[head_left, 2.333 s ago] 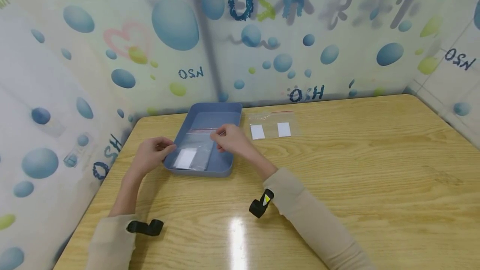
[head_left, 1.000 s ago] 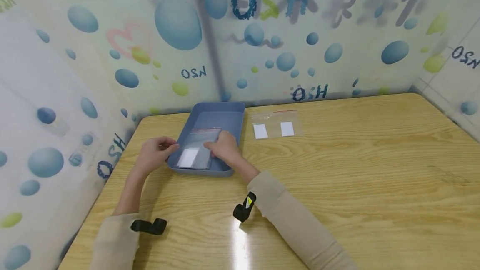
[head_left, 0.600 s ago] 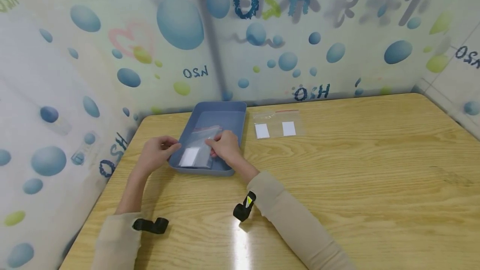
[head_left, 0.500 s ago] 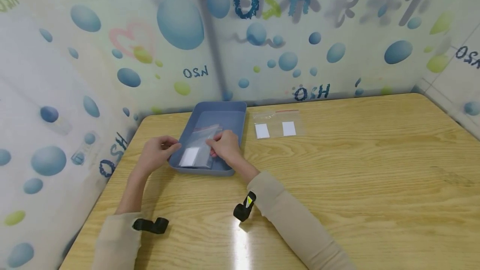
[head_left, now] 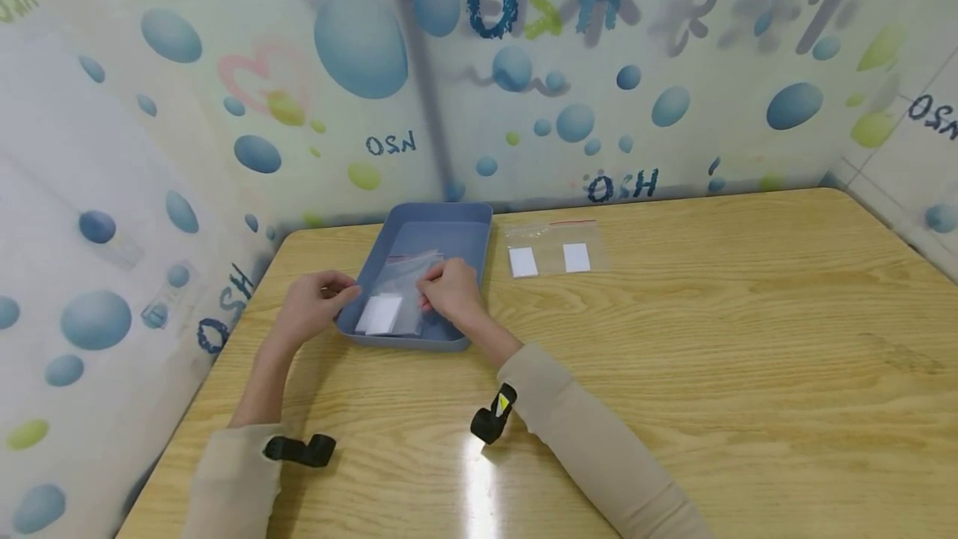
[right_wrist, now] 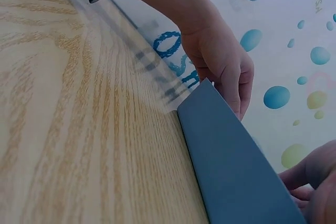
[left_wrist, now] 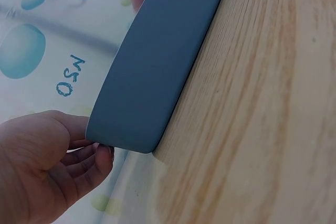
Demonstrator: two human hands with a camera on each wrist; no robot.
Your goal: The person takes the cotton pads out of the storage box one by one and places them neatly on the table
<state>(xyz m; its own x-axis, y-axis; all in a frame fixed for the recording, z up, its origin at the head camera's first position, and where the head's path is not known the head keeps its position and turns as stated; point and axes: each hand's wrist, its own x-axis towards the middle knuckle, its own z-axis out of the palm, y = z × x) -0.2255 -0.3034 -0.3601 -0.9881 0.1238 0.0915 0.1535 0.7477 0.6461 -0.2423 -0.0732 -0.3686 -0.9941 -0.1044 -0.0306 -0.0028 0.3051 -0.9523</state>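
Note:
My left hand point(head_left: 310, 310) holds the blue-grey tray point(head_left: 441, 231) by its left wall near the front corner. In the left wrist view the thumb passes behind the wall while the curled fingers point(left_wrist: 97, 166) lie at its end. Inside the tray's front part lie clear zip bags point(head_left: 400, 277), one over another, with white cards point(head_left: 383, 314) in them. My right hand point(head_left: 451, 289) pinches the top bag at its right edge, and that bag's upper corner stands slightly raised. The tray wall hides those fingertips in the right wrist view.
Right of the tray, another clear zip bag point(head_left: 550, 248) with a red seal line and two white cards lies flat on the wooden table point(head_left: 674, 339). A patterned curtain point(head_left: 636, 90) hangs behind the table's far edge.
My right hand came down into the tray and took hold of the top bag's edge. That bag has lifted a little and slid slightly right. My left hand stays at the tray.

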